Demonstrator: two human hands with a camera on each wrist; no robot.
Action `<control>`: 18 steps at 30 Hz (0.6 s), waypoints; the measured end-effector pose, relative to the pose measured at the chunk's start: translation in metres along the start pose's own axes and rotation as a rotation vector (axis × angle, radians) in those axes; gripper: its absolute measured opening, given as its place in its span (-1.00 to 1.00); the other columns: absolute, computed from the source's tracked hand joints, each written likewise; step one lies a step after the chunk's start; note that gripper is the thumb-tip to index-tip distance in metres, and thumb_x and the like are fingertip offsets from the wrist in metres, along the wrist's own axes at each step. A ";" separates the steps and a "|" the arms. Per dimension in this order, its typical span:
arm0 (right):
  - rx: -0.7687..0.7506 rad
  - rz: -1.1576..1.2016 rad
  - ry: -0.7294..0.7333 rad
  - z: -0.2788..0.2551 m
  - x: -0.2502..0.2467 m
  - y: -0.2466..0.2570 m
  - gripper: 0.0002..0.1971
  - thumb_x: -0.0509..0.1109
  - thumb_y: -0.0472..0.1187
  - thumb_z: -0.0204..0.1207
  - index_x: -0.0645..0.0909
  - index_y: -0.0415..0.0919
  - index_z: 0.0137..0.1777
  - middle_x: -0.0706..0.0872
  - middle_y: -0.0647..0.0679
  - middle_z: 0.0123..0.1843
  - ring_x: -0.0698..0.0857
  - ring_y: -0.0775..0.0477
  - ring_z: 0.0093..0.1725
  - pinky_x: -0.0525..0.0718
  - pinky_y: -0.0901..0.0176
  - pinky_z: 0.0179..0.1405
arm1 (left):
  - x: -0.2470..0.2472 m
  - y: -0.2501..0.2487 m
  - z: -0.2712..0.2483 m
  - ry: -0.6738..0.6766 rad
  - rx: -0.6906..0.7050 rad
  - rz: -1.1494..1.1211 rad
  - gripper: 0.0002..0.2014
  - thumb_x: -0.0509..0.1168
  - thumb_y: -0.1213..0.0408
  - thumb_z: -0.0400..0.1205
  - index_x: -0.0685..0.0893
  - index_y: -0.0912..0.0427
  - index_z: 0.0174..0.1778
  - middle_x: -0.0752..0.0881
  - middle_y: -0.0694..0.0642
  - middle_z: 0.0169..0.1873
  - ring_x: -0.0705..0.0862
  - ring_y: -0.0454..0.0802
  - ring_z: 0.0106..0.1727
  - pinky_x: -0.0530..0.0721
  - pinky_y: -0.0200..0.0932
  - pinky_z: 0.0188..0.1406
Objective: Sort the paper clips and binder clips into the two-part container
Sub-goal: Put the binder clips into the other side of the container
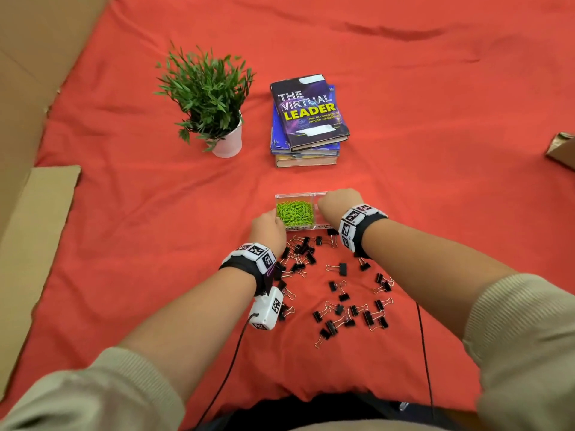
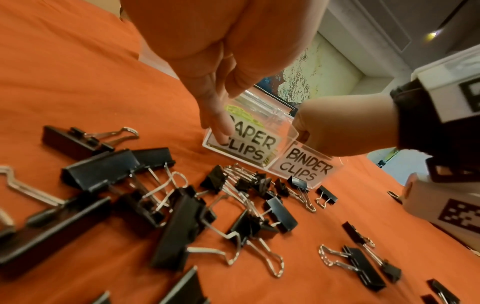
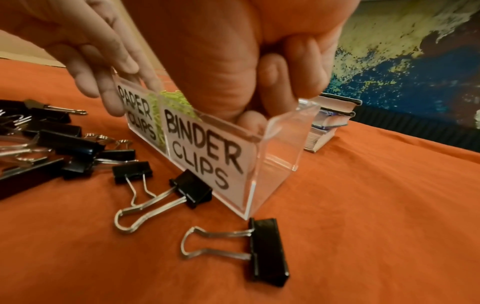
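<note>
A clear two-part container (image 1: 295, 195) stands on the red cloth, labelled PAPER CLIPS and BINDER CLIPS (image 2: 301, 164). Green paper clips (image 1: 294, 209) fill its left part. My right hand (image 1: 333, 200) reaches into the right part, thumb inside and fingers curled at the wall (image 3: 280, 144), gripping it; what lies inside is hidden. My left hand (image 1: 273, 222) touches the front left corner with straight fingers (image 2: 221, 131). Several black binder clips (image 1: 342, 268) lie scattered on the cloth in front of the container, two right against its front wall (image 3: 267, 253).
A potted plant (image 1: 211, 98) and a stack of books (image 1: 308, 116) stand behind the container. Cardboard (image 1: 37, 213) borders the cloth on the left, and a brown piece (image 1: 563, 147) lies at the right edge. Cables trail from both wrists towards me.
</note>
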State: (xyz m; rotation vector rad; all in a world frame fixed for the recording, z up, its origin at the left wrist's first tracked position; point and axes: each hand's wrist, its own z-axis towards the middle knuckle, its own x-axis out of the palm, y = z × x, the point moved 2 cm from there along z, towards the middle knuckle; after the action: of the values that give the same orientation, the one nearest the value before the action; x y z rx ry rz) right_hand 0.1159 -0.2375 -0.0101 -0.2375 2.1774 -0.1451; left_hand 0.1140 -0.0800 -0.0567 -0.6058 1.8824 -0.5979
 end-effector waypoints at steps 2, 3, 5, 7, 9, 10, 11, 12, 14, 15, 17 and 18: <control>0.004 -0.013 -0.036 -0.001 0.001 -0.003 -0.75 0.15 -0.36 0.63 0.63 -0.27 0.17 0.74 -0.13 0.11 0.73 -0.22 0.08 0.68 -0.05 0.00 | 0.000 0.001 -0.001 -0.014 0.012 -0.004 -0.65 0.01 0.34 0.70 0.65 0.16 0.26 0.79 0.26 -0.15 0.78 0.17 -0.10 0.78 0.11 -0.08; 0.006 -0.021 -0.056 -0.001 0.002 -0.005 -0.74 0.16 -0.41 0.61 0.64 -0.29 0.15 0.75 -0.14 0.07 0.74 -0.22 0.04 0.68 -0.03 -0.06 | 0.000 0.000 -0.001 -0.013 0.010 -0.007 -0.64 0.01 0.34 0.70 0.65 0.16 0.28 0.80 0.27 -0.13 0.78 0.17 -0.09 0.78 0.11 -0.08; 0.001 -0.002 -0.071 -0.001 0.003 -0.008 -0.77 0.17 -0.42 0.59 0.64 -0.29 0.09 0.76 -0.15 0.00 0.74 -0.21 -0.04 0.65 0.00 -0.16 | 0.000 -0.001 -0.001 -0.023 0.014 -0.020 -0.63 0.01 0.35 0.69 0.66 0.17 0.28 0.80 0.27 -0.13 0.79 0.17 -0.08 0.78 0.11 -0.09; 0.020 0.116 -0.108 -0.001 0.000 -0.011 -0.87 0.22 -0.29 0.60 0.61 -0.25 -0.06 0.74 -0.13 -0.11 0.69 -0.19 -0.19 0.64 0.05 -0.25 | -0.001 -0.003 -0.002 -0.033 0.008 -0.037 -0.63 0.02 0.37 0.68 0.68 0.19 0.25 0.80 0.28 -0.15 0.79 0.19 -0.10 0.78 0.11 -0.12; 0.075 0.319 -0.168 -0.001 -0.007 -0.015 -0.78 0.27 -0.08 0.57 0.55 -0.22 -0.20 0.70 -0.12 -0.21 0.64 -0.17 -0.27 0.61 0.09 -0.31 | -0.002 -0.004 -0.001 -0.035 -0.006 -0.056 -0.65 0.03 0.39 0.68 0.68 0.24 0.22 0.80 0.30 -0.15 0.78 0.22 -0.11 0.78 0.12 -0.12; 0.095 0.425 -0.190 0.000 -0.011 -0.015 -0.74 0.28 -0.03 0.53 0.55 -0.24 -0.21 0.67 -0.13 -0.23 0.64 -0.18 -0.26 0.60 0.10 -0.30 | -0.002 -0.004 0.000 -0.031 -0.010 -0.064 -0.66 0.04 0.39 0.68 0.70 0.26 0.19 0.80 0.30 -0.15 0.78 0.24 -0.11 0.77 0.12 -0.12; 0.097 0.526 -0.202 0.001 -0.015 -0.014 -0.72 0.29 -0.02 0.50 0.58 -0.27 -0.20 0.66 -0.15 -0.24 0.64 -0.20 -0.24 0.60 0.11 -0.29 | -0.003 -0.005 0.002 -0.020 -0.016 -0.068 -0.66 0.05 0.39 0.68 0.72 0.26 0.15 0.80 0.31 -0.16 0.78 0.25 -0.12 0.77 0.13 -0.12; 0.079 0.605 -0.207 0.001 -0.019 -0.010 -0.72 0.31 -0.05 0.48 0.59 -0.31 -0.21 0.65 -0.18 -0.25 0.64 -0.22 -0.22 0.59 0.09 -0.26 | -0.003 -0.004 0.005 -0.014 -0.023 -0.072 -0.67 0.05 0.38 0.67 0.73 0.25 0.13 0.80 0.32 -0.16 0.79 0.26 -0.12 0.77 0.15 -0.11; 0.019 0.671 -0.219 -0.002 -0.026 0.004 -0.79 0.32 -0.15 0.49 0.62 -0.30 -0.23 0.60 -0.20 -0.26 0.61 -0.23 -0.19 0.56 0.09 -0.22 | -0.003 -0.004 0.009 0.004 -0.031 -0.072 -0.67 0.07 0.35 0.67 0.73 0.22 0.16 0.81 0.33 -0.13 0.79 0.26 -0.09 0.77 0.17 -0.06; -0.004 0.680 -0.227 -0.003 -0.028 0.012 -0.82 0.32 -0.19 0.50 0.63 -0.29 -0.22 0.59 -0.20 -0.25 0.60 -0.21 -0.18 0.54 0.11 -0.20 | -0.004 -0.002 0.010 0.020 -0.040 -0.077 -0.67 0.08 0.33 0.67 0.71 0.21 0.19 0.81 0.33 -0.10 0.79 0.26 -0.06 0.76 0.16 -0.02; -0.033 0.669 -0.228 0.000 -0.025 0.024 -0.85 0.31 -0.24 0.52 0.66 -0.28 -0.19 0.66 -0.22 -0.19 0.63 -0.19 -0.13 0.52 0.16 -0.17 | -0.005 0.001 0.011 0.055 -0.054 -0.095 -0.67 0.09 0.28 0.69 0.66 0.21 0.27 0.79 0.31 0.00 0.77 0.26 0.02 0.73 0.14 0.09; -0.043 0.652 -0.216 0.001 -0.022 0.028 -0.83 0.32 -0.25 0.53 0.69 -0.33 -0.13 0.72 -0.23 -0.14 0.67 -0.20 -0.08 0.55 0.16 -0.14 | -0.007 0.002 0.009 0.065 -0.058 -0.100 -0.66 0.09 0.26 0.70 0.64 0.23 0.30 0.77 0.31 0.06 0.75 0.27 0.08 0.71 0.12 0.15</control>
State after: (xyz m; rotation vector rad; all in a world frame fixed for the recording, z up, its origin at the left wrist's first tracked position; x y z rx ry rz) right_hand 0.1265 -0.2056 0.0015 0.4181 1.9373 0.2832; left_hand 0.1241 -0.0749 -0.0565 -0.7296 1.9438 -0.6363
